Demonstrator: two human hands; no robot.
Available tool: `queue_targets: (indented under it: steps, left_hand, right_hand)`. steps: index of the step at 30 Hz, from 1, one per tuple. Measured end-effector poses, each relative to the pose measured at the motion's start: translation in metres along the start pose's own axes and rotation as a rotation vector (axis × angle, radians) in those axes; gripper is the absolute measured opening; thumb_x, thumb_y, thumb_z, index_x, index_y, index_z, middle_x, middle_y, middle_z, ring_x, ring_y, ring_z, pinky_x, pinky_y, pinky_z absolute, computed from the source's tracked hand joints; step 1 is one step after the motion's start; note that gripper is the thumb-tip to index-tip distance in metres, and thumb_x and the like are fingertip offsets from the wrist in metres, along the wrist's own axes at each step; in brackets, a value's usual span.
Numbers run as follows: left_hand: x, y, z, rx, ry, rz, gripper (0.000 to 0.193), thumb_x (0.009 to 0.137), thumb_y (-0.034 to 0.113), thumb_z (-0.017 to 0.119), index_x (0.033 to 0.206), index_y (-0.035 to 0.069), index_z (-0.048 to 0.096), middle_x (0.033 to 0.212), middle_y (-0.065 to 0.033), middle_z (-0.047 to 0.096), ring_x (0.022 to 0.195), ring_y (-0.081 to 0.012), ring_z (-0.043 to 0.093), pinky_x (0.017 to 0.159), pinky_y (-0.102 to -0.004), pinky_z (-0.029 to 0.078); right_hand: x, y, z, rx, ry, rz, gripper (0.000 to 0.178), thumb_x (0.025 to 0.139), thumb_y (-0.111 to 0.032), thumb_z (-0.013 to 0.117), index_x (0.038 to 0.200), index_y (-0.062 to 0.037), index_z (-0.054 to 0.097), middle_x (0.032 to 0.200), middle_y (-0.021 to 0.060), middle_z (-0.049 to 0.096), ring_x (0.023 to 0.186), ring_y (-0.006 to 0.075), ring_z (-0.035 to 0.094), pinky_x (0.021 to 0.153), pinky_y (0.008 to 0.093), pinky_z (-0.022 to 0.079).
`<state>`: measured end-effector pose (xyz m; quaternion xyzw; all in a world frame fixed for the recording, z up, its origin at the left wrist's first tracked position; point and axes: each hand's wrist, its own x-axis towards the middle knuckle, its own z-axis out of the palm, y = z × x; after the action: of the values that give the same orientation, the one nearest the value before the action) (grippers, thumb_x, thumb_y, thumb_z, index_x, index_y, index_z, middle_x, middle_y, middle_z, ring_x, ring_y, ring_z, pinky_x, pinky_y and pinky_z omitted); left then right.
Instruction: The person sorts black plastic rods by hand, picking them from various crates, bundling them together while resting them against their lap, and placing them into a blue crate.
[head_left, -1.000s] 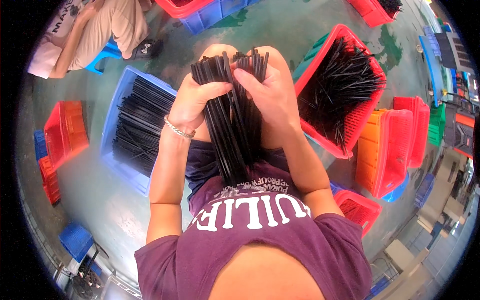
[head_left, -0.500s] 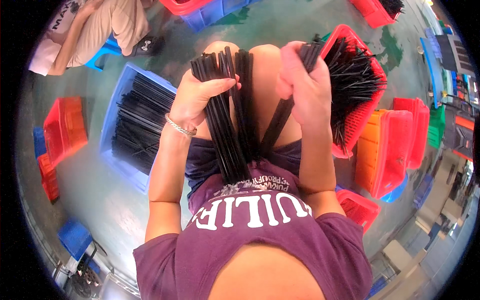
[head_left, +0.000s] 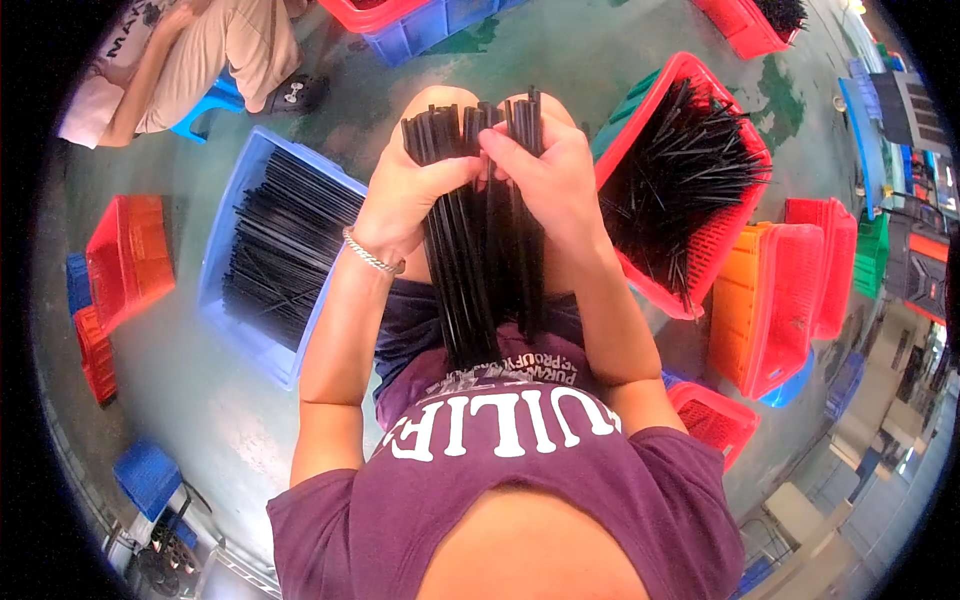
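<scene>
The right hand (head_left: pixel 555 180), half a second ago out by the left edge of the red crate (head_left: pixel 722 230), is back beside the left hand (head_left: pixel 412 195). The left is closed round a thick bunch of rods (head_left: pixel 462 275) above the lap (head_left: pixel 400 310); the right is curled round a thinner bunch. Bare floor (head_left: pixel 360 110) lies past the knees, between the red crate and the blue crate (head_left: pixel 247 345), whose right edge nears the left forearm (head_left: pixel 338 345). Most fingers are hidden behind the rods.
</scene>
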<state>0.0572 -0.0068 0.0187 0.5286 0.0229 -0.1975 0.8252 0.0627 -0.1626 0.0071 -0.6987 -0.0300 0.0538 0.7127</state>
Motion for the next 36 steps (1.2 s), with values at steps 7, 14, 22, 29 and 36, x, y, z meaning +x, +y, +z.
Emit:
queue_targets:
  steps: [7,14,22,29,36]
  left_hand:
    - [-0.002,-0.008,-0.013,-0.090,0.138,-0.113,0.023,0.076,-0.001,0.060,0.099,-0.002,0.059,0.087,-0.0073,0.063,0.074,-0.0152,0.061,0.071,-0.0267,0.050]
    - [-0.001,-0.006,-0.018,0.067,0.157,-0.101,0.026,0.076,0.002,0.066,0.101,0.000,0.059,0.084,-0.0065,0.063,0.073,-0.0160,0.062,0.068,-0.0287,0.051]
    - [-0.004,-0.007,-0.009,-0.017,0.052,-0.012,0.027,0.071,-0.002,0.071,0.095,0.001,0.060,0.092,-0.0058,0.063,0.075,-0.0142,0.062,0.072,-0.0272,0.050]
    - [-0.004,-0.005,-0.015,-0.008,0.113,-0.097,0.024,0.072,-0.003,0.070,0.094,0.000,0.061,0.084,-0.0046,0.063,0.074,-0.0138,0.061,0.070,-0.0264,0.049]
    - [-0.003,-0.003,-0.010,0.015,0.100,-0.075,0.025,0.071,-0.002,0.071,0.094,0.001,0.062,0.086,-0.0029,0.063,0.076,-0.0119,0.059,0.072,-0.0258,0.048]
  right_hand:
    - [-0.002,0.012,-0.006,0.151,0.058,0.010,0.015,0.087,-0.010,0.055,0.080,0.0030,0.051,0.058,0.0053,0.052,0.048,0.0127,0.053,0.049,0.0249,0.043]
    - [-0.019,-0.028,-0.002,0.007,0.020,0.031,0.016,0.087,-0.013,0.058,0.084,0.0013,0.053,0.060,0.0025,0.053,0.048,0.0083,0.051,0.044,0.0227,0.041]
    - [-0.010,-0.013,0.008,0.168,-0.004,0.165,0.018,0.084,-0.016,0.064,0.087,0.0010,0.059,0.066,0.0015,0.056,0.050,0.0064,0.050,0.045,0.0186,0.040]
    - [-0.007,0.001,0.003,0.164,0.112,-0.059,0.022,0.090,-0.019,0.056,0.078,-0.0009,0.054,0.061,0.0011,0.053,0.049,0.0074,0.049,0.046,0.0226,0.041]
    - [-0.014,-0.018,-0.001,0.035,0.043,0.018,0.015,0.085,-0.013,0.061,0.089,0.0002,0.054,0.064,0.0020,0.054,0.048,0.0082,0.049,0.045,0.0213,0.040]
